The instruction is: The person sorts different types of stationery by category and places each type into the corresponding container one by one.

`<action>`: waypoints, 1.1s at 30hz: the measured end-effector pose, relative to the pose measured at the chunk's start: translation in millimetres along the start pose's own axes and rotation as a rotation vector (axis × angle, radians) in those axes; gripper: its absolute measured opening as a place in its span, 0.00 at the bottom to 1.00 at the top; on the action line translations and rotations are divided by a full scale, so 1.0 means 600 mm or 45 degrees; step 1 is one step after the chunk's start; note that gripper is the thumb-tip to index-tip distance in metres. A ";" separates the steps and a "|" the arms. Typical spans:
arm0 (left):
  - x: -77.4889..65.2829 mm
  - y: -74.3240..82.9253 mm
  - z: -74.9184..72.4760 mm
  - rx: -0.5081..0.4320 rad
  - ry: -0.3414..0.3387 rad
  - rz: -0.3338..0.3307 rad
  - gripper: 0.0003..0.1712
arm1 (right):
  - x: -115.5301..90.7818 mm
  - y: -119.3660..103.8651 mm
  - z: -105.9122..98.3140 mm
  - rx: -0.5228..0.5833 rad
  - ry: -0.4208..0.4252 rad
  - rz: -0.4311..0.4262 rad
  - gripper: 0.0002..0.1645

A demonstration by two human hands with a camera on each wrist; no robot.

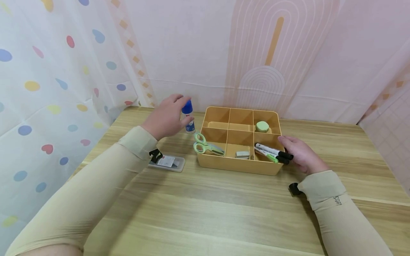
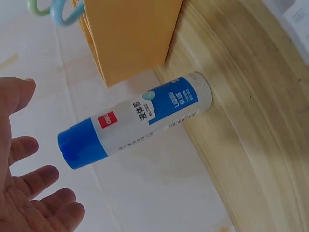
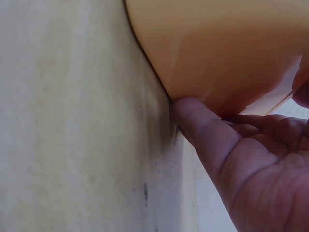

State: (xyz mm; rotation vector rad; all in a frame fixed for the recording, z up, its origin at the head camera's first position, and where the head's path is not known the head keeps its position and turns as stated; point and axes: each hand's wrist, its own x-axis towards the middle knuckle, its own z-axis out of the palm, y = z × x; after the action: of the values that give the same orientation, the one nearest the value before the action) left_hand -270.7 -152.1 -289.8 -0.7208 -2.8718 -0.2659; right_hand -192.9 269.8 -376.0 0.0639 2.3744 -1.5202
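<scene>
My left hand (image 1: 169, 117) is beside a liquid glue bottle (image 1: 189, 122) with a blue cap, its fingers spread. In the left wrist view a gap shows between the fingers and the upright glue bottle (image 2: 145, 116). My right hand (image 1: 301, 153) holds the right side of an orange divided storage box (image 1: 237, 167), thumb at the rim. The right wrist view has a fingertip of this hand (image 3: 260, 169) low on the outer wall of the box (image 3: 217, 53), near the tabletop.
Green scissors (image 1: 206, 145), a grey-white eraser (image 1: 242, 154), markers (image 1: 270, 153) and a pale green rounded item (image 1: 262, 126) sit in the box compartments. A flat clear case (image 1: 169, 162) lies under the left forearm. A printed curtain (image 1: 192, 46) hangs behind the wooden table (image 1: 192, 213).
</scene>
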 end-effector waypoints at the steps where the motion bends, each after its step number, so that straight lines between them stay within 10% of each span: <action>1: 0.004 -0.001 0.000 -0.003 -0.010 -0.015 0.42 | -0.001 0.000 0.000 0.003 -0.001 0.001 0.53; 33: 0.081 -0.024 0.024 -0.065 -0.228 -0.126 0.35 | 0.000 0.001 0.005 0.014 0.004 -0.007 0.52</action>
State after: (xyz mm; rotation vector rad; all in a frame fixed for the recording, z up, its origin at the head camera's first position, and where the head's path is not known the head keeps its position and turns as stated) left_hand -321.8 -139.7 -295.6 -0.6426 -3.0863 -0.3034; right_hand -191.8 267.4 -378.0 0.0619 2.3705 -1.5372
